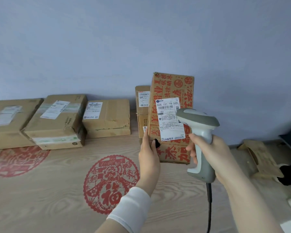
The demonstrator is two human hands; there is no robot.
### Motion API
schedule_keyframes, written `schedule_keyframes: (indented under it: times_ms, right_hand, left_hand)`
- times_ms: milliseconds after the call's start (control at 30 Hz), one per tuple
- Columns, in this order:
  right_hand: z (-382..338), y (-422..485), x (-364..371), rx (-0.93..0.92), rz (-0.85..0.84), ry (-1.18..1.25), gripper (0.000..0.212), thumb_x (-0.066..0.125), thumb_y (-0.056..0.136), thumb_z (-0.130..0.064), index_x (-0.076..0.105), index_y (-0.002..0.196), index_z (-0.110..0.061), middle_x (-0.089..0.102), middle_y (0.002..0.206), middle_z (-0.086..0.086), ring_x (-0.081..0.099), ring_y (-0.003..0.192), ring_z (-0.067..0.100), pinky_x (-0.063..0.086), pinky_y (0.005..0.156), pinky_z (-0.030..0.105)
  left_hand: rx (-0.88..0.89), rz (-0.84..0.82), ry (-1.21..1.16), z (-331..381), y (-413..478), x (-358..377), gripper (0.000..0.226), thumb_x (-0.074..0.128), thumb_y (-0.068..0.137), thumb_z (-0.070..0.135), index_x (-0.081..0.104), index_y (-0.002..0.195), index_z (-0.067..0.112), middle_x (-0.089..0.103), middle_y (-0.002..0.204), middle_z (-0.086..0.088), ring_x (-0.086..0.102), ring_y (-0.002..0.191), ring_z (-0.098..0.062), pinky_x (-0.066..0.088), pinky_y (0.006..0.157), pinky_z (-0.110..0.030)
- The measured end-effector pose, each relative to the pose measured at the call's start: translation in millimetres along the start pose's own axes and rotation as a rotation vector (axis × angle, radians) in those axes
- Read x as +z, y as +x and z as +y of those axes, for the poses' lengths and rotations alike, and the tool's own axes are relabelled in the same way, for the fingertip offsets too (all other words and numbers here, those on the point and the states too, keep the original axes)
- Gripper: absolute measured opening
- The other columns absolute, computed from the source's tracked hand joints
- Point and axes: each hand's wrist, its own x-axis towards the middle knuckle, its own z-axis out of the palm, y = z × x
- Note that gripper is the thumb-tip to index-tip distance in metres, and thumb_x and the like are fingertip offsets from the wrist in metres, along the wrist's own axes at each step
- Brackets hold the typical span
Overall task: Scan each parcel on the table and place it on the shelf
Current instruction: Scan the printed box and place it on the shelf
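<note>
Over the table, toward its right end, your left hand pinches the lower left edge of an upright red-printed box, fingers hidden behind it. Your right hand is curled round the scanner, whose head covers part of the label. Other boxes line the wall, the leftmost cut off.

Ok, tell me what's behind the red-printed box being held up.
Behind the red-printed box, a plain brown parcel with a white label pokes out at its left edge, seemingly atop another box. Their right parts are covered, so anything further behind cannot be seen.
</note>
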Motion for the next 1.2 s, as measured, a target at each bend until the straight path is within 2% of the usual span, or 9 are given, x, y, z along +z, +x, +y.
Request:
schedule_keyframes:
  times_ms: [100,167,233,333,400,567,833,1200]
  right_hand:
    - [-9.8,-36.5,28.5,-0.032,-0.023,-0.012,0.028,0.057,0.091,-0.020,0.060,0.069,-0.003,0.060,0.047,-0.004,0.050,0.041,0.012,0.042,0.047,0.025]
    - [-16.1,-55.1,44.2,-0.062,-0.026,-0.021,0.029,0.058,0.089,-0.019,0.061,0.064,-0.006,0.062,0.050,-0.001,0.052,0.043,0.012,0.044,0.051,0.028]
    - [-22.4,-69.4,57.5,-0.088,-0.032,-0.030,0.029,0.058,0.089,-0.019,0.060,0.062,-0.008,0.064,0.057,0.007,0.054,0.046,0.016,0.045,0.054,0.031]
    - [-29.5,-82.8,70.5,-0.121,-0.047,-0.029,0.027,0.059,0.088,-0.019,0.058,0.061,-0.013,0.065,0.061,0.015,0.054,0.050,0.024,0.045,0.055,0.035]
    - [-32.8,-89.2,76.4,-0.142,-0.074,-0.067,0.029,0.059,0.088,-0.020,0.058,0.060,-0.011,0.064,0.057,0.012,0.054,0.048,0.023,0.045,0.054,0.034]
    - [-39.8,-100.2,87.1,-0.158,-0.124,-0.144,0.037,0.057,0.090,-0.021,0.062,0.058,-0.002,0.057,0.045,0.002,0.050,0.037,0.014,0.041,0.043,0.020]
    - [-47.9,-111.4,91.1,-0.177,-0.149,-0.173,0.039,0.057,0.090,-0.023,0.062,0.056,-0.005,0.059,0.046,0.002,0.051,0.039,0.015,0.042,0.043,0.019]
    - [-52.5,-115.1,91.5,-0.254,-0.168,-0.127,0.034,0.057,0.091,-0.021,0.063,0.063,-0.003,0.061,0.048,0.000,0.051,0.038,0.011,0.044,0.044,0.019]
  left_hand:
    - [0.020,0.036,0.013,-4.4,-23.5,-41.0,0.046,0.034,0.101,0.022,0.027,0.145,0.036,0.056,0.126,0.005,0.054,0.104,-0.008,0.045,0.082,-0.024]
    - [0.019,0.063,0.024,-8.8,-34.8,-62.5,0.046,0.034,0.101,0.024,0.026,0.145,0.038,0.055,0.132,0.003,0.055,0.113,-0.013,0.049,0.090,-0.033]
    - [0.013,0.093,0.018,-11.7,-44.0,-80.5,0.047,0.034,0.101,0.026,0.025,0.145,0.038,0.053,0.136,0.001,0.053,0.118,-0.016,0.048,0.096,-0.040]
    - [0.019,0.139,0.008,-9.6,-54.8,-101.3,0.046,0.034,0.101,0.026,0.025,0.144,0.039,0.053,0.136,0.002,0.053,0.119,-0.016,0.048,0.097,-0.041]
    - [0.028,0.176,0.002,-7.5,-61.5,-112.9,0.046,0.034,0.101,0.026,0.025,0.144,0.039,0.053,0.135,0.003,0.053,0.119,-0.016,0.048,0.096,-0.040]
    - [0.058,0.229,0.014,-1.1,-67.9,-132.2,0.047,0.034,0.101,0.025,0.024,0.145,0.039,0.056,0.130,0.004,0.055,0.112,-0.014,0.049,0.091,-0.037]
    - [0.049,0.253,-0.024,5.6,-74.9,-144.6,0.047,0.035,0.101,0.023,0.026,0.145,0.037,0.055,0.129,0.005,0.053,0.103,-0.006,0.040,0.081,-0.024]
    - [0.079,0.284,-0.015,13.4,-77.7,-154.3,0.047,0.035,0.101,0.022,0.026,0.145,0.036,0.052,0.134,0.003,0.049,0.106,-0.005,0.039,0.082,-0.023]
